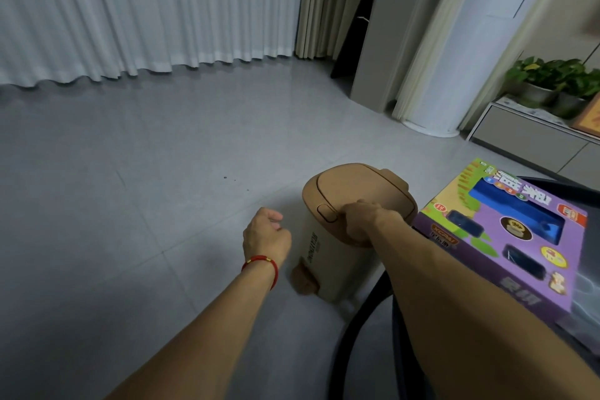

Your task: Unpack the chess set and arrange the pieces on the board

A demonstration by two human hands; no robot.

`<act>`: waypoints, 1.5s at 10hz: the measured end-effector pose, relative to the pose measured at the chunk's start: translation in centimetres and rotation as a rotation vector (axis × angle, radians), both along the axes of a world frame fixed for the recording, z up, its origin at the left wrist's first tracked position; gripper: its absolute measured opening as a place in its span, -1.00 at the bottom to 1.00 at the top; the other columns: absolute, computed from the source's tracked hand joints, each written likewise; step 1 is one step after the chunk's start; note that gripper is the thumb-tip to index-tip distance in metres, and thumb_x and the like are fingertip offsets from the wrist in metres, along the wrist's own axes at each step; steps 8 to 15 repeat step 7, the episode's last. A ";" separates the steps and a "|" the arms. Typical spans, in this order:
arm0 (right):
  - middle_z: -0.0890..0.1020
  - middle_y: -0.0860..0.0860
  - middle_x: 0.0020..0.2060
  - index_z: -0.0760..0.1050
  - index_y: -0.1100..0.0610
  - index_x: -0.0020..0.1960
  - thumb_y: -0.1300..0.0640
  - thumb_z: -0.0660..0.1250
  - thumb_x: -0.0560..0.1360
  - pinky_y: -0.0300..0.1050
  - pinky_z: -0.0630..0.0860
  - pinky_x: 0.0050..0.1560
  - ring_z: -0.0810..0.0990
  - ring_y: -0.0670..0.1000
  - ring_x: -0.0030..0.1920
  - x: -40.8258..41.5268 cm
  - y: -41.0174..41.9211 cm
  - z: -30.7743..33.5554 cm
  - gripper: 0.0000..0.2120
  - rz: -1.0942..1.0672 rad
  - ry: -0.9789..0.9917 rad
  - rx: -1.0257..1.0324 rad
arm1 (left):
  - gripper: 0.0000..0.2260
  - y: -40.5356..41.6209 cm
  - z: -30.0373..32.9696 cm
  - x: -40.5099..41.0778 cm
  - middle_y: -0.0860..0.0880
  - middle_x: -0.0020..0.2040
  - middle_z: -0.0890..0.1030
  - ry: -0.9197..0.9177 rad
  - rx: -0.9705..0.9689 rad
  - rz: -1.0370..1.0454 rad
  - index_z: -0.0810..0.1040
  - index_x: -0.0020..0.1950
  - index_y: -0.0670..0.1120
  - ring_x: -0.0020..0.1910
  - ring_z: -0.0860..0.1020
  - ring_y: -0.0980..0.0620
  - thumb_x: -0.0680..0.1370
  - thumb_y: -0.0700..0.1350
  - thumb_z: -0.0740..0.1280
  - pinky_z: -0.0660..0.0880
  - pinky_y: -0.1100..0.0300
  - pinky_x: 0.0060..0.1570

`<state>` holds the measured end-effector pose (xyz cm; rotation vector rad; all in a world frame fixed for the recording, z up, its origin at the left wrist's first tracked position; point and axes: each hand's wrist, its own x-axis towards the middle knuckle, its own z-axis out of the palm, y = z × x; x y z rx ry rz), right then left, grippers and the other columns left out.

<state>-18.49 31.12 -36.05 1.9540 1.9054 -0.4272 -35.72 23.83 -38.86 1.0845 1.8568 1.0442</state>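
Observation:
A purple game box [506,243] with blue windows and printed pictures lies on a dark round table [581,312] at the right. It looks closed. My right hand [363,219] reaches past the box and grips the front edge of the tan lid of a small pedal bin [344,201] that stands on the floor beside the table. My left hand [268,235], with a red cord around its wrist, hovers just left of the bin with fingers loosely curled and nothing in them. No chess pieces or board are visible.
Grey tiled floor [146,188] stretches to the left and ahead. White curtains [146,10] hang at the back. A tall white cylinder [454,58] stands at the right, next to a low cabinet [532,140] with potted plants [552,81].

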 end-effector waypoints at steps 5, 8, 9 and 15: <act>0.27 0.15 0.45 0.28 0.00 0.52 0.20 0.17 0.60 0.23 0.36 0.35 0.27 0.25 0.42 -1.3 -1.2 0.7 -0.50 0.018 -0.012 0.078 | -0.67 -0.3 2.5 2.1 0.00 0.07 0.58 0.033 0.083 0.001 0.55 0.18 -0.07 0.05 0.50 0.02 0.52 -0.38 0.23 0.47 0.18 0.07; 0.60 0.14 0.26 0.52 0.15 0.35 0.17 0.24 0.59 -0.01 0.52 0.25 0.56 0.15 0.26 -2.7 -5.7 5.7 -0.65 -0.161 0.587 0.390 | -0.74 -3.2 6.1 3.4 0.02 -0.01 0.62 0.090 0.270 -0.068 0.57 0.09 -0.05 0.00 0.59 0.02 0.51 -0.35 0.27 0.42 0.37 -0.18; 0.60 0.14 0.26 0.52 0.15 0.35 0.17 0.24 0.59 -0.01 0.52 0.25 0.56 0.15 0.26 -2.7 -5.7 5.7 -0.65 -0.161 0.587 0.390 | -0.74 -3.2 6.1 3.4 0.02 -0.01 0.62 0.090 0.270 -0.068 0.57 0.09 -0.05 0.00 0.59 0.02 0.51 -0.35 0.27 0.42 0.37 -0.18; 0.60 0.14 0.26 0.52 0.15 0.35 0.17 0.24 0.59 -0.01 0.52 0.25 0.56 0.15 0.26 -2.7 -5.7 5.7 -0.65 -0.161 0.587 0.390 | -0.74 -3.2 6.1 3.4 0.02 -0.01 0.62 0.090 0.270 -0.068 0.57 0.09 -0.05 0.00 0.59 0.02 0.51 -0.35 0.27 0.42 0.37 -0.18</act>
